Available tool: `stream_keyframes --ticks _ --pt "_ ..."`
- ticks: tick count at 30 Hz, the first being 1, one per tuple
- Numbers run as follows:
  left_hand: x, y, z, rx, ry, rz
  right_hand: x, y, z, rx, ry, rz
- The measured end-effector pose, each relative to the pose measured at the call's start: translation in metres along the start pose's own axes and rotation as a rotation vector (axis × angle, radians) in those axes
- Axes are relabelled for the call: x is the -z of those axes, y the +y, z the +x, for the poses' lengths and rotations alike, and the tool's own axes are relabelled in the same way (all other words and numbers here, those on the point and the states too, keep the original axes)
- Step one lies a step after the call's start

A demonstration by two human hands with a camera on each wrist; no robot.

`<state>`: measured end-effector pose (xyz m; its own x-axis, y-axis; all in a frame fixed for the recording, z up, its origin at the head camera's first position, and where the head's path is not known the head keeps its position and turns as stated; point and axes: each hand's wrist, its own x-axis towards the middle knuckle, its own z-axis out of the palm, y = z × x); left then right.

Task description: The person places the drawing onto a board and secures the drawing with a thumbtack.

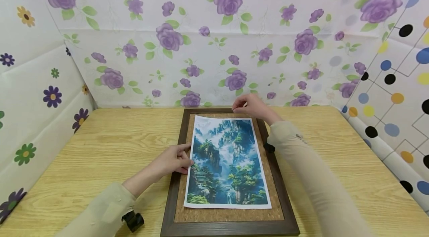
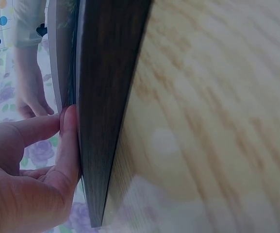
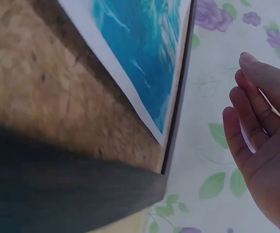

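A landscape print [image 1: 228, 162] of misty blue-green mountains lies over a cork board [image 1: 231, 214] inside a dark brown frame [image 1: 234, 228]. At the print's left edge my left hand [image 1: 174, 160] pinches the paper between thumb and finger; the left wrist view shows these fingertips [image 2: 70, 116] at the paper's edge, beside the frame's side. My right hand [image 1: 253, 106] hovers around the frame's top edge, beyond the print's upper right corner. Its fingers [image 3: 244, 104] are loosely bent in the right wrist view, and nothing shows between them. The print's edges lift slightly off the cork.
The frame lies on a light wood-grain table [image 1: 110, 144]. Behind it stands a wall covering with purple roses [image 1: 229, 0]. Patterned sheets hang on the left [image 1: 37, 80] and the right [image 1: 395, 66]. Black wrist mounts [image 1: 133, 221] sit on both sleeves.
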<state>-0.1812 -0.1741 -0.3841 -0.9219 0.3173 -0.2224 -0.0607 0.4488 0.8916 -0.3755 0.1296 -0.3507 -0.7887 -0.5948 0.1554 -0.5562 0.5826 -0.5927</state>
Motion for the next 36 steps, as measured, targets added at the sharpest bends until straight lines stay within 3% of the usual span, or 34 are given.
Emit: stream_keyframes --ticks 9,23,36 --pt "0.000 0.002 -0.001 0.004 -0.002 0.000 -0.013 0.007 0.011 0.028 0.006 0.010" --pt "0.001 0.002 0.000 0.004 -0.006 -0.001 -0.032 0.012 0.022 0.017 -0.080 0.080" --pt "0.001 0.000 0.001 0.011 -0.007 -0.002 -0.036 0.005 0.023 -0.086 -0.153 0.108"
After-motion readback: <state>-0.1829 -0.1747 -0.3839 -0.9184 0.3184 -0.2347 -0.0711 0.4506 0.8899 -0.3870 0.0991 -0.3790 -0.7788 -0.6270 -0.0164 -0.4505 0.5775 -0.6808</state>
